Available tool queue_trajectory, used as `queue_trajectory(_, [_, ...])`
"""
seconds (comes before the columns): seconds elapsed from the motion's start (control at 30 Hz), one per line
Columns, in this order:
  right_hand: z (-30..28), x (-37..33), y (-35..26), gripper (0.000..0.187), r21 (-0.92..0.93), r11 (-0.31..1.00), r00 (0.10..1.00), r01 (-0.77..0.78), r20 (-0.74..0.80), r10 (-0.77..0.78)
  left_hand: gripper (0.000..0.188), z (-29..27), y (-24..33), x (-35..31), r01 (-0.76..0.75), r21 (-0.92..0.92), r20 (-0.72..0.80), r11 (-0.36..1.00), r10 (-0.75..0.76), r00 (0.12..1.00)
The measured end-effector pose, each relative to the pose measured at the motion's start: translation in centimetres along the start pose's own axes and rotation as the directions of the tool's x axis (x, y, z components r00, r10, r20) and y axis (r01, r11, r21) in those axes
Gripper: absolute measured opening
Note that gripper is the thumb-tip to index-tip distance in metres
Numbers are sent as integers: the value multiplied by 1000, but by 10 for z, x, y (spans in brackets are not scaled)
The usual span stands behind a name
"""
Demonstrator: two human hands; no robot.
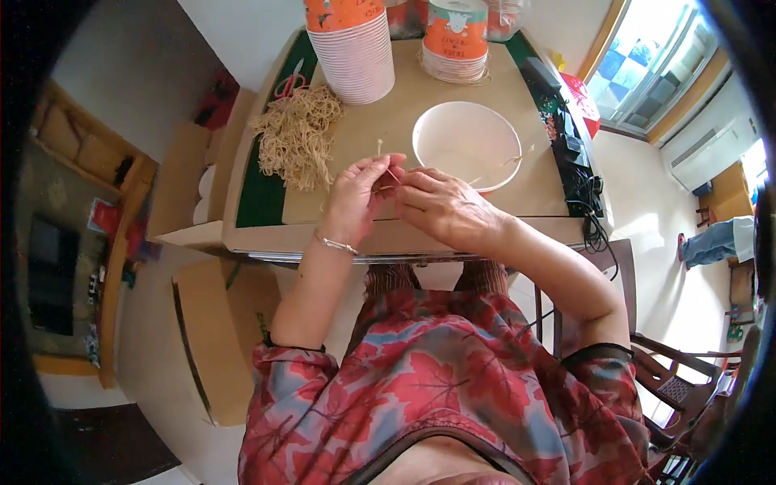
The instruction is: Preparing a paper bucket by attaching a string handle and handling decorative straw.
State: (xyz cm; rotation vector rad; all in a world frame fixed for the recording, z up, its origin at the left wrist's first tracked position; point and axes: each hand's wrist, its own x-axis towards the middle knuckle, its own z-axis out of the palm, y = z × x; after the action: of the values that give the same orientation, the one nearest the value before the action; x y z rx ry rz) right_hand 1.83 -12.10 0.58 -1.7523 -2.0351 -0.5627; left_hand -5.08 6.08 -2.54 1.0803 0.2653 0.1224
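My left hand (pixel 361 192) is closed in a pinch on a thin pale piece of string (pixel 380 147), whose knotted-looking end sticks up above the thumb. My right hand (pixel 449 204) meets it from the right, fingers bent and pressed together on the same string. Just beyond my right hand stands a white paper bucket (pixel 453 121), its mouth facing up. Short bits of string show at the bucket's right rim and near side. A tangled heap of beige string (pixel 297 137) lies to the left of my hands. Scissors with red handles (pixel 289 84) rest behind that heap.
A tall stack of orange-and-white paper buckets (pixel 352 61) stands at the back, with a shorter stack (pixel 455 48) to its right. Black cables and a power strip (pixel 575 166) line the table's right edge. Cardboard boxes (pixel 218 339) are at the left; a wooden chair (pixel 675 380) is at the right.
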Motion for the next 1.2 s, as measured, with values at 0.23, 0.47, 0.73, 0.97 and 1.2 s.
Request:
queue_trajectory(0.23, [-12, -3, -3, 14, 202, 952, 971, -231, -14, 239, 22, -9, 21, 29, -16, -57, 83, 998, 21, 996])
queue_trajectory(0.47, [-28, -2, 5, 19, 595, 572, 758, -565, 100, 645, 22, 11, 20, 52, -310, 392, 140, 866, 276, 951])
queue_trajectory(0.73, [-17, -39, 2, 28, -9, 933, 931, -359, 61, 359, 21, 19, 4, 55, -436, 454, 251, 777, 358, 900])
queue_trajectory(0.97, [-62, -59, 40, 23, 43, 938, 937, -344, 87, 339, 18, 29, 10, 37, -571, 696, 385, 436, 444, 809])
queue_trajectory(1.2, [-79, -60, 42, 19, -117, 938, 936, -327, 95, 338, 20, 37, 5, 35, -489, 552, 280, 675, 402, 872])
